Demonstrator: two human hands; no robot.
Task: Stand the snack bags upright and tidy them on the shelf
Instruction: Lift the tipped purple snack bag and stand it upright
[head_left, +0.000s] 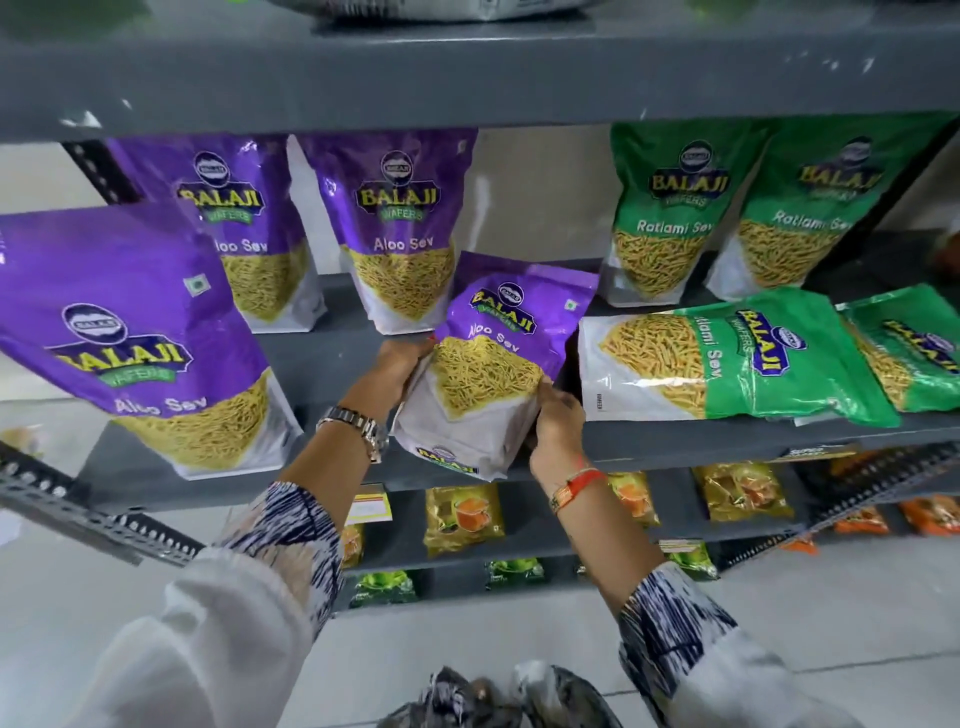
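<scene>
My left hand (400, 366) and right hand (558, 415) clasp the lower sides of a purple Aloo Sev bag (493, 364), tilted between them on the grey shelf (343, 358); right of my right hand lies a green Ratlami Sev bag (727, 364), flat
</scene>
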